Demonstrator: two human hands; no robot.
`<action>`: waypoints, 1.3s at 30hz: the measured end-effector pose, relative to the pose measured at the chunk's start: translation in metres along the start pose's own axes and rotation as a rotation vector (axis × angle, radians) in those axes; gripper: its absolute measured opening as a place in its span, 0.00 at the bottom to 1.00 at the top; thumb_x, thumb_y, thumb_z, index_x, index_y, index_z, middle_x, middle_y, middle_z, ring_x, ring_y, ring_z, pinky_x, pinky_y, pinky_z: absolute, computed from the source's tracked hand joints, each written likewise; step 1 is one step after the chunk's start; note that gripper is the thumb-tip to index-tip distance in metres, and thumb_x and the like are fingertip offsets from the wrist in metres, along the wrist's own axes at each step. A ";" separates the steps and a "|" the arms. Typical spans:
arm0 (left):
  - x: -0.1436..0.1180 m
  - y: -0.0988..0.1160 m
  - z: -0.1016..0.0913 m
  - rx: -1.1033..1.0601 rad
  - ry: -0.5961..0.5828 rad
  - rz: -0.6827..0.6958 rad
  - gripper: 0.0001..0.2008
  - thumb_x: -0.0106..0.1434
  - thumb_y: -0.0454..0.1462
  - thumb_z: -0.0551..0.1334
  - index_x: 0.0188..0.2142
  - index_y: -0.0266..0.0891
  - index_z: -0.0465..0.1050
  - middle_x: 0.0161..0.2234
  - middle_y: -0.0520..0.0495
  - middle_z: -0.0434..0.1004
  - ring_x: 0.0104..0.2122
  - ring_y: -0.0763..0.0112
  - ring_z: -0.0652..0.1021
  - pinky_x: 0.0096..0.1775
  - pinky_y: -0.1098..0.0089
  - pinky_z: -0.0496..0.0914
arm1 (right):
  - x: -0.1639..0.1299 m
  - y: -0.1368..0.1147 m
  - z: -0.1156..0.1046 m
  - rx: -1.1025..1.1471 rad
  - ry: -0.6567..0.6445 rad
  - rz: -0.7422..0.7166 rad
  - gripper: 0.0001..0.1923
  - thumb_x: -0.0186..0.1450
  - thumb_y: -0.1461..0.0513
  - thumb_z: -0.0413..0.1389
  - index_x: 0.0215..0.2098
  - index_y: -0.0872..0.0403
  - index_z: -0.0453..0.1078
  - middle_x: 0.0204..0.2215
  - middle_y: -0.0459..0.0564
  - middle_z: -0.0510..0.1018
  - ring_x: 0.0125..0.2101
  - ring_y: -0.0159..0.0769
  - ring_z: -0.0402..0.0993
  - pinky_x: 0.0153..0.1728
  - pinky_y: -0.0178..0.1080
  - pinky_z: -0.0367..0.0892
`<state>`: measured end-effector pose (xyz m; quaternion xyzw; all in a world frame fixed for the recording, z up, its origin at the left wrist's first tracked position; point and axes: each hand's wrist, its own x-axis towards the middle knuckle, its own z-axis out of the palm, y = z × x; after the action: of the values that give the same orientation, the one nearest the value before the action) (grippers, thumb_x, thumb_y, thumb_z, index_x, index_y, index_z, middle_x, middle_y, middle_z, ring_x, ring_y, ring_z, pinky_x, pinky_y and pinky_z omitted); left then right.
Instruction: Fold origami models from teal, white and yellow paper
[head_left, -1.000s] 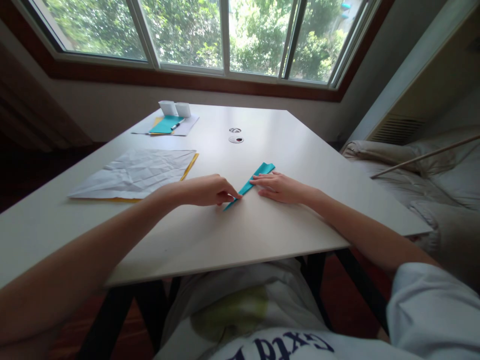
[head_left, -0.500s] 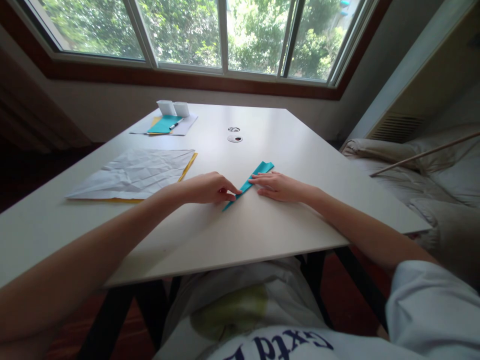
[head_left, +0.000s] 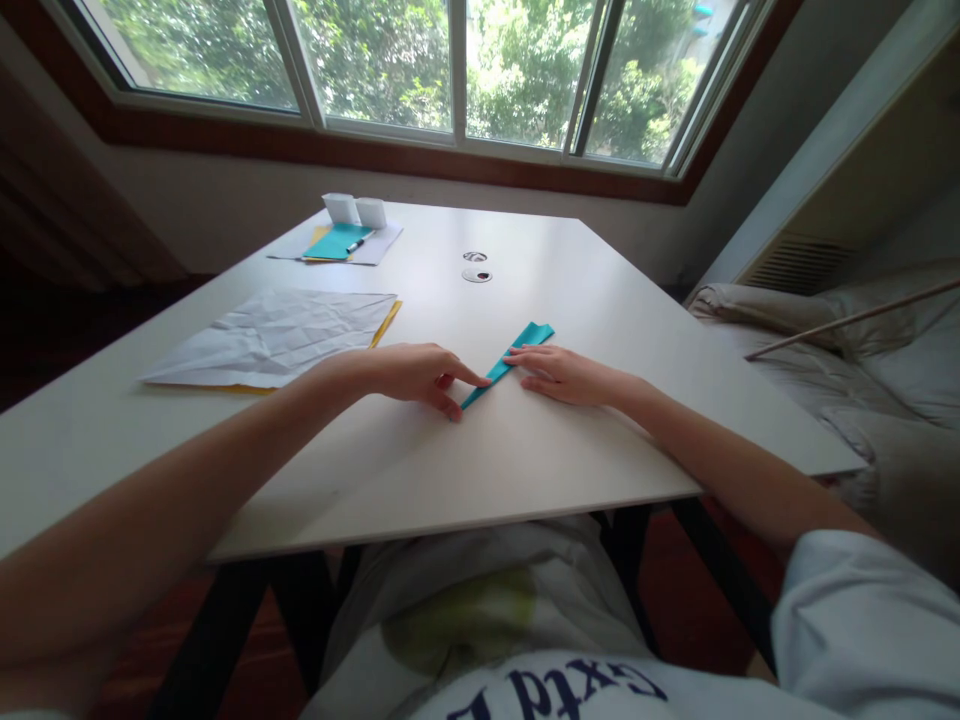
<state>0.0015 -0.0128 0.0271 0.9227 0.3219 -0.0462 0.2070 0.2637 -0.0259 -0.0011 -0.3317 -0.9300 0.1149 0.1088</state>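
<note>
Teal folded paper strip (head_left: pixel 508 362), flat on white table (head_left: pixel 600 300) mid-crease: left hand (head_left: pixel 409 372) fingers pressing its near tip, right hand (head_left: pixel 559 372) flat-fingered at its middle, apparently pinning; next needs firm crease-running.

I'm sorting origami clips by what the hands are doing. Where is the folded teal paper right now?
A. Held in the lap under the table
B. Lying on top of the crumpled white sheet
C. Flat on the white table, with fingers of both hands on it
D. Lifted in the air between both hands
C: the folded teal paper lies flat on the white table, with the left hand at its near tip and the right hand pressing along its edge.
</note>
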 end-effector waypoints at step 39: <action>0.008 0.019 0.017 0.230 0.277 0.086 0.08 0.61 0.34 0.56 0.32 0.39 0.74 0.35 0.48 0.75 0.33 0.71 0.74 0.33 0.74 0.63 | -0.001 0.021 -0.003 -0.125 0.130 -0.040 0.13 0.63 0.60 0.52 0.44 0.54 0.72 0.40 0.55 0.75 0.41 0.41 0.71 0.45 0.43 0.64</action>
<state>0.0208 -0.0285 0.0168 0.9508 0.3000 0.0540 0.0556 0.2773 -0.0104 -0.0047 -0.3261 -0.9327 0.0328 0.1505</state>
